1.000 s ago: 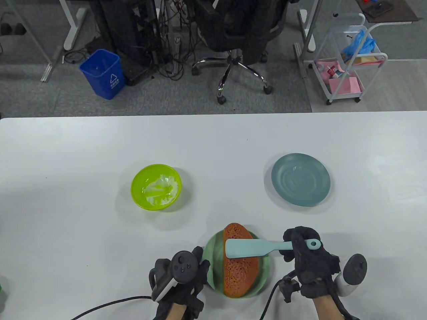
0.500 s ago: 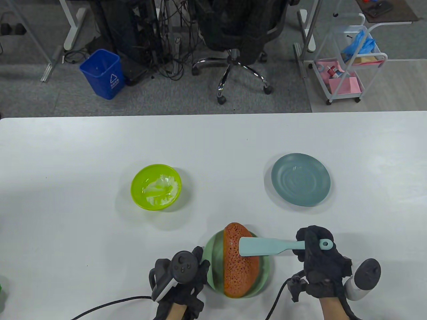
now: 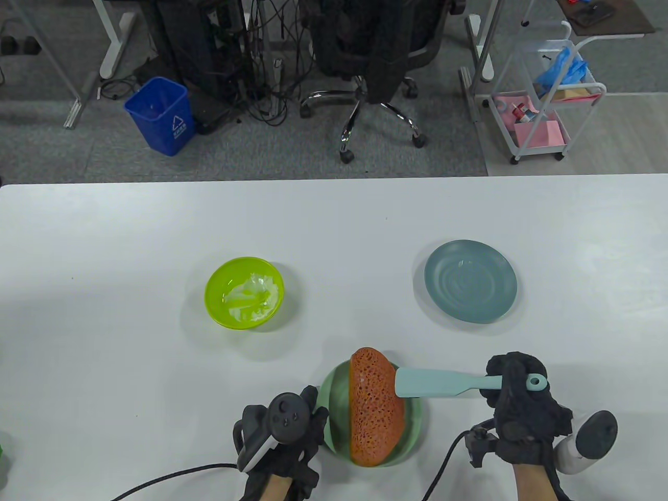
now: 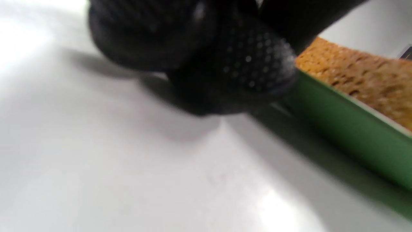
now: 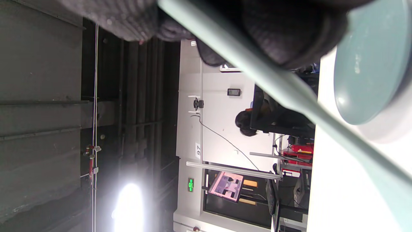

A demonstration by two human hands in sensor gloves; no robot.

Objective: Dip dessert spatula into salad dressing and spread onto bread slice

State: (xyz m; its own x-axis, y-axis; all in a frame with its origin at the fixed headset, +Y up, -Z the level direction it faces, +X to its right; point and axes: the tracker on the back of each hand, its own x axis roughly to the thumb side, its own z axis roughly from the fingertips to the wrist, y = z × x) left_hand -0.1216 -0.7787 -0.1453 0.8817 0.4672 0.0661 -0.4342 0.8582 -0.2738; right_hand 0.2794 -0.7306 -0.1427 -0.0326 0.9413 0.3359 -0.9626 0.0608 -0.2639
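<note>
An orange-brown bread slice [image 3: 374, 407] lies on a small green plate [image 3: 334, 391] at the near middle of the table. My right hand [image 3: 514, 399] grips the handle of a pale teal spatula [image 3: 443, 382]; its blade points left and its tip reaches the bread's right edge. The handle crosses the right wrist view [image 5: 283, 93]. My left hand [image 3: 284, 433] rests on the table at the plate's left rim; the left wrist view shows a gloved fingertip [image 4: 244, 64] beside the rim [image 4: 347, 129] and the bread [image 4: 360, 77]. A lime-green bowl [image 3: 244, 292] with white dressing stands to the far left.
A grey-blue plate [image 3: 470, 281] stands to the far right of the bread and shows in the right wrist view [image 5: 370, 61]. Cables run from both hands off the near edge. Beyond the table's far edge are a chair, a blue bin and a cart.
My right hand has drawn the spatula to the right across the bread, from covering its middle to only touching its right edge. The left hand has not moved.
</note>
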